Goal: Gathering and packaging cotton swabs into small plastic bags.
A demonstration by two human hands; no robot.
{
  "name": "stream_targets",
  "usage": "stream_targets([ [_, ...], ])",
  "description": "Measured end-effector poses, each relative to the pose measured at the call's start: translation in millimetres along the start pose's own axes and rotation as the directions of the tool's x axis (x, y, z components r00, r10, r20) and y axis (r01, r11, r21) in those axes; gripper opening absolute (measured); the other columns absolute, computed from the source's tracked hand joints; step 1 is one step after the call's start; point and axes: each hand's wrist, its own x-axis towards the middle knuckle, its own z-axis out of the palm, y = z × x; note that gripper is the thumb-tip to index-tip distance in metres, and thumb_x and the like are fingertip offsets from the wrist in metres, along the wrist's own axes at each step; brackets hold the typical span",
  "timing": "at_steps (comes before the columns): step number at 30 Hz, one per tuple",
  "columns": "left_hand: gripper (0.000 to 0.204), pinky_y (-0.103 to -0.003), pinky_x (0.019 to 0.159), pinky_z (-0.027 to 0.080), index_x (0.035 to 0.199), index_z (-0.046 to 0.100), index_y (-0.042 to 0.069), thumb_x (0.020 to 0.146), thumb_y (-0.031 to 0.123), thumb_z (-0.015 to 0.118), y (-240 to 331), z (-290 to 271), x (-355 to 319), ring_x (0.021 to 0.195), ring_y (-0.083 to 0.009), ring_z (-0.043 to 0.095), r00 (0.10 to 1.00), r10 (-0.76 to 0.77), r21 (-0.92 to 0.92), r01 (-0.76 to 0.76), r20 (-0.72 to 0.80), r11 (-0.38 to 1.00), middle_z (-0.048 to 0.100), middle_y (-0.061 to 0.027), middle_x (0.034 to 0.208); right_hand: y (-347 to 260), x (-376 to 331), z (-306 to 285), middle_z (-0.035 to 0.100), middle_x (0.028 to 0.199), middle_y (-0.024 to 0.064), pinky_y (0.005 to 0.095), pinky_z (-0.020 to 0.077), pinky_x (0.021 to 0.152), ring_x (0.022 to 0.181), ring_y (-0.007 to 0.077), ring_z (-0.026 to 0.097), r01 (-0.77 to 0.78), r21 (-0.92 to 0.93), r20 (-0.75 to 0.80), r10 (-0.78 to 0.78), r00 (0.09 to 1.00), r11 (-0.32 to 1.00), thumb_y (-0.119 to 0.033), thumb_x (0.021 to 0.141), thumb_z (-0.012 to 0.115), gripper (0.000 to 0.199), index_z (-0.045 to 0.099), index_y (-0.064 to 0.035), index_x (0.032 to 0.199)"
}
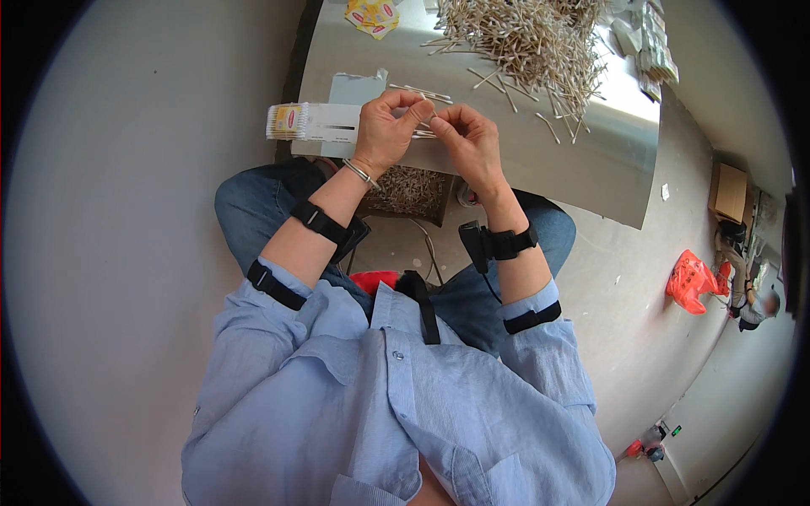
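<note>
My left hand (386, 132) and my right hand (474, 150) meet over the near edge of a metal table, their fingertips almost touching. Both are pinched closed around what look like cotton swabs; a white tip shows at the left fingertips, though the fingers cover most of it. A few loose swabs (422, 91) lie just beyond my hands. Left of my left hand is a white printed strip (333, 123), and at its end stands a bundle of cotton swabs (276, 123) with a yellow label (291, 121). A big heap of swabs (527, 38) spreads across the far side.
Yellow labels (371, 17) lie at the far left of the metal table (582, 173). Packets (650, 51) sit at its far right. Below the edge, an open container (443, 202) holds more swabs. A red plastic bag (690, 282), a cardboard box (730, 192) and another person are off right.
</note>
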Motion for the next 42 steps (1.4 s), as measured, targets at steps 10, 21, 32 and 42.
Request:
stream_targets([
  [10, 0.015, -0.023, 0.068, 0.047, 0.086, 0.063, 0.004, 0.094, 0.017, 0.060, 29, -6, -11, 0.071, -0.0073, 0.055, 0.983, 0.052, -0.212, -0.014, 0.174, 0.977, 0.061, 0.0024, 0.075, -29, -28, -4, 0.063, 0.075, -0.0002, 0.0212, 0.0439, 0.069, 0.069, 0.0064, 0.055, -0.073, 0.336, 0.110, 0.038, 0.993, 0.939, -0.017, 0.094, 0.058, 0.017, 0.067, -0.0023, 0.091],
  [21, 0.012, -0.034, 0.063, 0.049, 0.085, 0.070, 0.009, 0.082, 0.018, 0.063, 10, -10, -73, 0.064, -0.0214, 0.063, 0.617, -0.273, 0.508, -0.243, 0.738, 0.827, 0.065, -0.0070, 0.067, 6, -24, -37, 0.064, 0.072, 0.0017, 0.0237, 0.0462, 0.064, 0.067, 0.0075, 0.057, -0.002, 0.031, -0.156, 0.007, 0.988, 1.000, -0.015, 0.092, 0.059, 0.018, 0.068, 0.0008, 0.095],
  [32, 0.014, -0.034, 0.064, 0.051, 0.087, 0.067, 0.005, 0.086, 0.018, 0.065, 14, -16, -44, 0.065, -0.0264, 0.063, 0.986, -0.040, 0.622, -0.069, 0.159, 0.780, 0.064, -0.0128, 0.070, 26, 13, -26, 0.064, 0.082, 0.0079, 0.0376, 0.0478, 0.078, 0.083, 0.0266, 0.059, 0.039, -0.687, -0.137, -0.183, 0.973, 0.725, -0.016, 0.075, 0.073, 0.013, 0.072, -0.0094, 0.086],
  [42, 0.017, -0.035, 0.068, 0.049, 0.098, 0.063, 0.007, 0.081, 0.007, 0.065, -15, -21, -21, 0.074, -0.0224, 0.062, 0.982, 0.163, 0.465, -0.099, -0.099, 0.880, 0.065, -0.0060, 0.083, 22, 5, -23, 0.061, 0.087, 0.0047, 0.0369, 0.0459, 0.083, 0.090, 0.0262, 0.055, 0.168, -0.792, 0.046, -0.217, 0.975, 0.587, -0.018, 0.074, 0.074, 0.012, 0.073, -0.0116, 0.084],
])
